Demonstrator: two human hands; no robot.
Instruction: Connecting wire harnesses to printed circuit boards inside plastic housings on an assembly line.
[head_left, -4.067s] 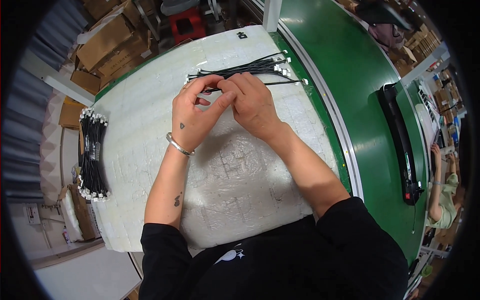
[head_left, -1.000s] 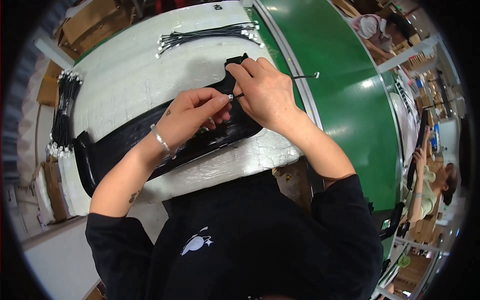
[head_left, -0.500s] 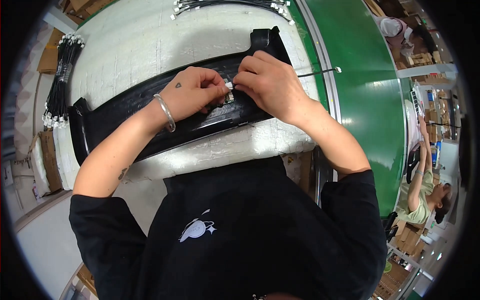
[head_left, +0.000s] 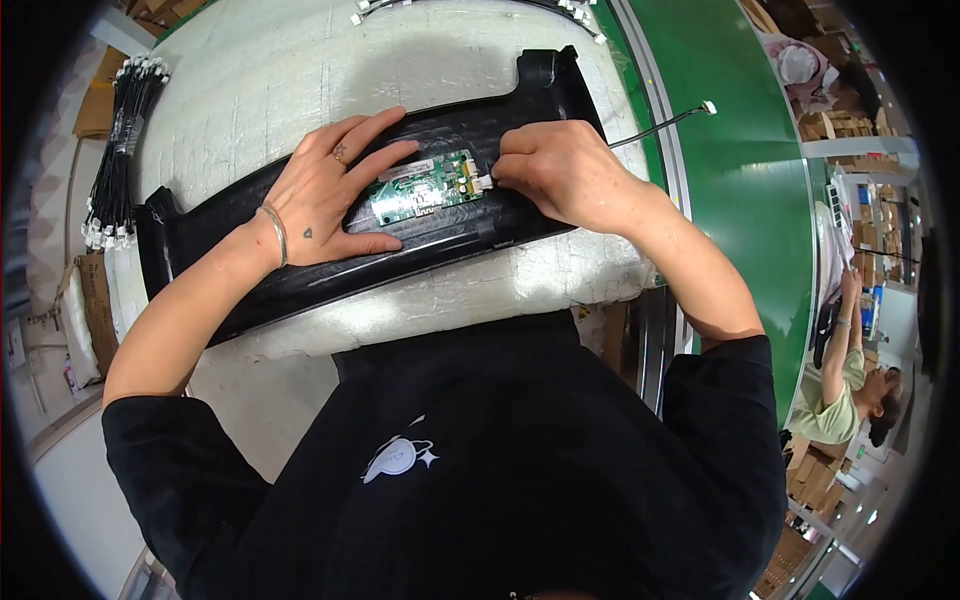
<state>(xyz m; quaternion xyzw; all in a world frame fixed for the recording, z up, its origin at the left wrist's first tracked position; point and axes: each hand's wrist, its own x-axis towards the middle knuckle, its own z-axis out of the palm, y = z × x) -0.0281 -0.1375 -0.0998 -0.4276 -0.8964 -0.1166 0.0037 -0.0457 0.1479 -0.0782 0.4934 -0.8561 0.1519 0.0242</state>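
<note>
A long black plastic panel (head_left: 290, 290) lies slanted on a padded white surface. On its middle rests a green circuit board (head_left: 405, 202) with white connectors at its right end. My left hand (head_left: 330, 195) is spread with fingers apart, laid over the panel and around the board's left end. With pinched fingers my right hand (head_left: 565, 172) grips a cable plug at the board's right edge; the fingers partly hide the plug. From behind that hand a black cable (head_left: 655, 130) runs out to the right, ending in a white connector (head_left: 709, 107).
A bundle of black cables (head_left: 125, 150) with white plugs hangs at the left edge of the white padding (head_left: 240, 100). More cables (head_left: 480, 5) lie at the far edge. A green work surface (head_left: 740, 230) with a metal rail runs along the right. Another person (head_left: 850, 390) sits beyond it.
My left hand has let go of its pinch and moved left, opening flat and uncovering the circuit board. My right hand has shifted slightly right and down. The loose cable end has swung outward.
</note>
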